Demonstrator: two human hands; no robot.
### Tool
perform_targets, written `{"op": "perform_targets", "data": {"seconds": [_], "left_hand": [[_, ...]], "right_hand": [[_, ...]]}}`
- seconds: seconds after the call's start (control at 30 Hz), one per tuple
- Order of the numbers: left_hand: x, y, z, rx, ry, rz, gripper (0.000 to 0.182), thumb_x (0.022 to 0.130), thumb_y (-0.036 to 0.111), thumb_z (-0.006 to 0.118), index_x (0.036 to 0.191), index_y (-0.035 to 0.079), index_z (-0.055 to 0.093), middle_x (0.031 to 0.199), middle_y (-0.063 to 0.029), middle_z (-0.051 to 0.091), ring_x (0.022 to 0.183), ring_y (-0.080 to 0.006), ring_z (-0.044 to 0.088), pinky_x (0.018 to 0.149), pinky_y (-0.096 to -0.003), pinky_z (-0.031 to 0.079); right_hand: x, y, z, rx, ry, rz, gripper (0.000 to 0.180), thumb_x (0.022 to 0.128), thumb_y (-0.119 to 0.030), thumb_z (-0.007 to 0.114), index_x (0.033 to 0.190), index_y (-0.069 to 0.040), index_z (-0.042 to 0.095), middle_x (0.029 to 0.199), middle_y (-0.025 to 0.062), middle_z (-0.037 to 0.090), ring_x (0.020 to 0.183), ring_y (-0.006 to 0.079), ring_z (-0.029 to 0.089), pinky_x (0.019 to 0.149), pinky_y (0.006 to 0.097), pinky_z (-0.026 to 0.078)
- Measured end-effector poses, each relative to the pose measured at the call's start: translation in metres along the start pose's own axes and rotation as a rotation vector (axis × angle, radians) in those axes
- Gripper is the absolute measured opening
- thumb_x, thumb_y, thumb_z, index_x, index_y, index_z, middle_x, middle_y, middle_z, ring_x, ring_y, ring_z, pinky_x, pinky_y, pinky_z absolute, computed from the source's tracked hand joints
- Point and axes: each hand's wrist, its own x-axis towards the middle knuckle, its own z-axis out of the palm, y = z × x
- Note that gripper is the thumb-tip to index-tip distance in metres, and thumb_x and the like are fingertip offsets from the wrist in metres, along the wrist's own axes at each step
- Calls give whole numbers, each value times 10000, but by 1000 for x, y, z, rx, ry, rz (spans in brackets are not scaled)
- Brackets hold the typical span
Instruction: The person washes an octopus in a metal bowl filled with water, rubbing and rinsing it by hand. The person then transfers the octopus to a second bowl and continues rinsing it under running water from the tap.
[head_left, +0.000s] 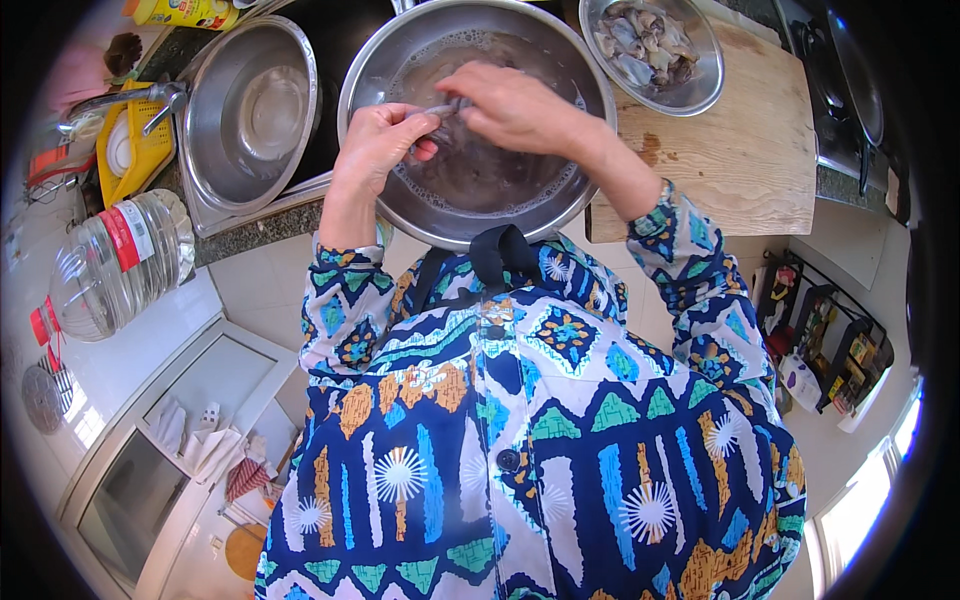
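My left hand pinches a greyish, slippery piece of what looks like squid between thumb and fingers. The fingers of my right hand grip the same piece from the other side. Both hands are over a large steel basin of cloudy, brownish water with foam along its edge; more pieces seem to lie under the surface, but are hard to make out. At the upper right, a smaller steel bowl holds a heap of similar grey and whitish pieces.
A wooden cutting board lies right of the basin, partly under the smaller bowl. Another steel basin stands tilted at the left by the faucet. Beyond it are a yellow plastic basket and a large clear bottle. A pan sits far right.
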Motion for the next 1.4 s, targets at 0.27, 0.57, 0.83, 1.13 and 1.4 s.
{"op": "perform_targets", "data": {"seconds": [0.27,0.57,0.83,1.13,1.4], "left_hand": [[0,5,11,-30,34,49,191,770,108,651,877,-49,638,715,-60,627,569,-104,582,525,-204,469],[43,-38,13,813,289,299,242,675,147,654,866,-1,649,730,-138,637,631,-196,626,607,-291,494],[23,-15,6,502,110,209,248,707,92,652,928,-17,634,741,-101,641,685,-159,618,656,-262,479],[-1,8,9,-12,50,149,222,758,24,634,966,-44,607,830,-73,631,679,-104,595,642,-203,478],[-4,4,-8,-88,133,134,224,734,-1,645,952,-48,620,788,-72,631,642,-110,596,603,-209,479]], "right_hand": [[4,-6,2,-160,-213,59,181,800,-177,478,856,-36,576,820,134,619,829,301,590,749,427,413],[-10,27,-1,-659,-388,358,122,762,-137,534,752,-59,627,801,110,657,738,279,643,632,391,500],[-8,2,-26,-159,-164,219,465,715,-99,618,1155,-18,491,1146,180,531,959,254,591,809,356,474],[14,-7,-2,631,-433,416,268,805,-178,435,851,47,573,682,105,550,660,180,522,642,317,414],[-2,8,-12,505,-529,432,258,801,-164,420,851,31,581,717,129,586,669,209,533,652,353,421]]}}
